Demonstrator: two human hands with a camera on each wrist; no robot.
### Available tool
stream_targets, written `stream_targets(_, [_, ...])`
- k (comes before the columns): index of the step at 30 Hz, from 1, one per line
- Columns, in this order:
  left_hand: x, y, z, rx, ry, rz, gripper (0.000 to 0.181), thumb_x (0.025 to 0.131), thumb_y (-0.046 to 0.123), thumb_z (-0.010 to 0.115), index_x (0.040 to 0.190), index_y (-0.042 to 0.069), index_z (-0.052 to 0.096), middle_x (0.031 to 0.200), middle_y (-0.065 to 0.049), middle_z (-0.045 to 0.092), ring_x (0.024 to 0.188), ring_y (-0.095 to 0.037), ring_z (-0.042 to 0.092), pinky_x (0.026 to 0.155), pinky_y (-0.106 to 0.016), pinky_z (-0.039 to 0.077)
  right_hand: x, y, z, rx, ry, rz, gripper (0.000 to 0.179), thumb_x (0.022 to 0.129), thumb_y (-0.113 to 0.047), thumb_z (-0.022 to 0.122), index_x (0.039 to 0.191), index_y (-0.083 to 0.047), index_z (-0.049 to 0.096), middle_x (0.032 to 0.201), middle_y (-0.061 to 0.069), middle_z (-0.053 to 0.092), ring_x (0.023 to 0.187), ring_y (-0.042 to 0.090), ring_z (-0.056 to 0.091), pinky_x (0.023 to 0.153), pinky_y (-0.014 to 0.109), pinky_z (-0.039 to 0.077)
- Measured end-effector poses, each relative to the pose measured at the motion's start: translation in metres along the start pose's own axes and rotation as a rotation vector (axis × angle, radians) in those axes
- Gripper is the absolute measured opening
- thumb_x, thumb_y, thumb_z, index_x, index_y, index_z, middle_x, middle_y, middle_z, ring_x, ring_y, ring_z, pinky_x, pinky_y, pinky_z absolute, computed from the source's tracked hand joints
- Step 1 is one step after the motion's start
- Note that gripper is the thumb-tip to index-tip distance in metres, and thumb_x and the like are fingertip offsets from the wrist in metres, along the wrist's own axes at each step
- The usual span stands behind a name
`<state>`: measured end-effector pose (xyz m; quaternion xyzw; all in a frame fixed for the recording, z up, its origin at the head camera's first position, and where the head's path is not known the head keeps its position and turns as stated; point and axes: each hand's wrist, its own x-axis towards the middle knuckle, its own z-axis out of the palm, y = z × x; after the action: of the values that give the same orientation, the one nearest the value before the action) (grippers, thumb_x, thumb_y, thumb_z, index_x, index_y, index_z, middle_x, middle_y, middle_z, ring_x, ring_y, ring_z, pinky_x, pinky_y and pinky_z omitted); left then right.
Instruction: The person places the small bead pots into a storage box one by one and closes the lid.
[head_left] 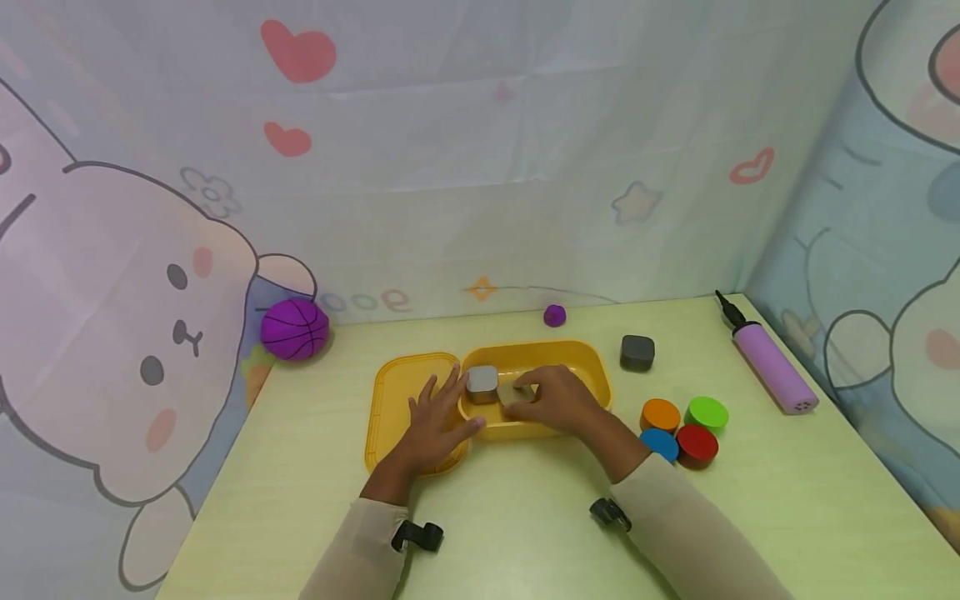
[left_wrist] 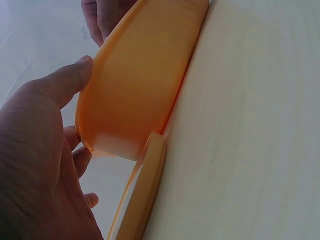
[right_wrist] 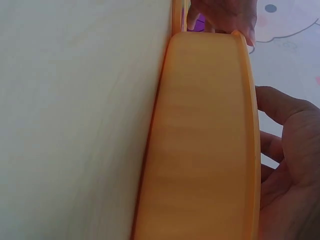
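A yellow plastic box (head_left: 600, 367) stands on the table with its top uncovered. At its left end my left hand (head_left: 431, 425) rests with fingers spread, thumb tip right at the rim. The left wrist view shows the box's outer wall (left_wrist: 135, 75) beside that thumb. My right hand (head_left: 558, 400) reaches over the front rim and pinches a greyish rounded-square block (head_left: 514, 394) between thumb and fingers, inside the box. Just left of it, a grey rounded-square block (head_left: 482, 383) sits in the box. The right wrist view has the box wall (right_wrist: 205, 135) hiding the fingertips.
A yellow lid (head_left: 390, 408) lies left of the box. To the right are a dark grey block (head_left: 637, 353), orange (head_left: 660, 415), green (head_left: 707, 413), blue (head_left: 660, 445) and red (head_left: 697, 446) discs, and a purple pump (head_left: 774, 367). Behind lie a purple ball (head_left: 295, 330) and small purple object (head_left: 555, 315).
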<state>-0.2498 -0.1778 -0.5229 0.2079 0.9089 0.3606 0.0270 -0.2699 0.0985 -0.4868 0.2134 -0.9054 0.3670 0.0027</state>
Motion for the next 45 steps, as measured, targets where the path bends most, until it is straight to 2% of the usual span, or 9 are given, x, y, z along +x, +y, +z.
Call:
stream_targets(2, [0.001,0.000,0.000,0.004,0.003,0.004,0.089,0.107,0.061,0.060,0.177,0.025,0.020,0.186,0.000,0.007,0.170,-0.051,-0.006,0.118,-0.091,-0.013,0.002,-0.001,0.002,0.013,-0.007,-0.021,0.042,0.088,-0.040,0.092,0.119,-0.012,0.085,0.114,0.008,0.084,0.066,0.007,0.064,0.061,0.028,0.054])
stream_targets(7, [0.002,-0.002,0.002,0.012,0.007,0.011,0.089,0.107,0.061,0.061,0.177,0.024,0.021,0.186,-0.002,0.008,0.170,-0.053,-0.005,0.117,-0.093,-0.012,0.005,-0.004,0.006,0.011,-0.020,-0.034,0.036,0.088,-0.040,0.093,0.109,-0.012,0.086,0.106,0.005,0.083,0.068,0.009,0.061,0.062,0.027,0.052])
stream_targets(10, [0.002,-0.002,0.002,0.015,0.007,0.009,0.089,0.107,0.061,0.061,0.177,0.024,0.021,0.187,-0.002,0.008,0.170,-0.053,-0.005,0.117,-0.093,-0.011,0.006,-0.006,0.008,-0.007,-0.023,-0.021,0.036,0.088,-0.041,0.092,0.108,-0.012,0.086,0.106,0.004,0.083,0.076,0.012,0.061,0.068,0.029,0.053])
stream_targets(14, [0.003,-0.003,0.002,0.015,0.009,0.010,0.089,0.106,0.061,0.061,0.177,0.025,0.021,0.187,-0.002,0.008,0.170,-0.053,-0.004,0.117,-0.093,-0.010,0.007,-0.007,0.010,-0.018,-0.031,0.003,0.040,0.088,-0.042,0.092,0.112,-0.011,0.087,0.115,0.005,0.084,0.091,0.016,0.068,0.080,0.035,0.058])
stream_targets(17, [0.003,-0.003,0.001,0.011,0.007,0.010,0.089,0.106,0.061,0.061,0.177,0.025,0.021,0.187,-0.002,0.008,0.170,-0.053,-0.005,0.117,-0.093,-0.010,0.007,-0.009,0.010,-0.011,-0.044,0.019,0.039,0.088,-0.041,0.092,0.112,-0.010,0.086,0.116,0.005,0.084,0.096,0.018,0.070,0.085,0.039,0.059])
stream_targets(25, [0.002,-0.002,0.002,0.017,0.011,0.007,0.090,0.106,0.061,0.061,0.177,0.022,0.020,0.187,-0.004,0.008,0.170,-0.053,-0.004,0.117,-0.093,-0.010,0.011,-0.010,0.012,0.018,-0.061,0.054,0.042,0.085,-0.041,0.095,0.113,-0.011,0.086,0.118,0.005,0.083,0.101,0.019,0.071,0.088,0.039,0.060])
stream_targets(30, [0.002,-0.003,0.002,0.001,0.016,0.006,0.090,0.106,0.060,0.062,0.177,0.022,0.021,0.187,-0.003,0.009,0.170,-0.052,-0.004,0.118,-0.092,-0.011,0.015,-0.009,0.012,0.032,-0.072,0.053,0.039,0.083,-0.032,0.097,0.113,-0.009,0.086,0.117,0.005,0.084,0.103,0.019,0.072,0.092,0.040,0.061])
stream_targets(37, [0.001,-0.001,0.002,-0.002,0.020,0.002,0.090,0.106,0.059,0.062,0.177,0.023,0.021,0.187,-0.001,0.009,0.171,-0.051,-0.003,0.120,-0.090,-0.012,0.016,-0.010,0.012,0.048,-0.078,0.058,0.041,0.079,-0.022,0.099,0.114,-0.006,0.085,0.116,0.009,0.084,0.092,0.017,0.072,0.087,0.039,0.064])
stream_targets(45, [0.002,-0.003,0.003,0.009,0.026,0.000,0.089,0.106,0.056,0.065,0.177,0.021,0.023,0.186,-0.003,0.010,0.170,-0.052,-0.002,0.119,-0.091,-0.010,0.014,-0.013,0.010,0.115,-0.075,0.096,0.042,0.081,-0.017,0.097,0.118,-0.004,0.083,0.116,0.011,0.083,0.106,0.027,0.078,0.096,0.046,0.065])
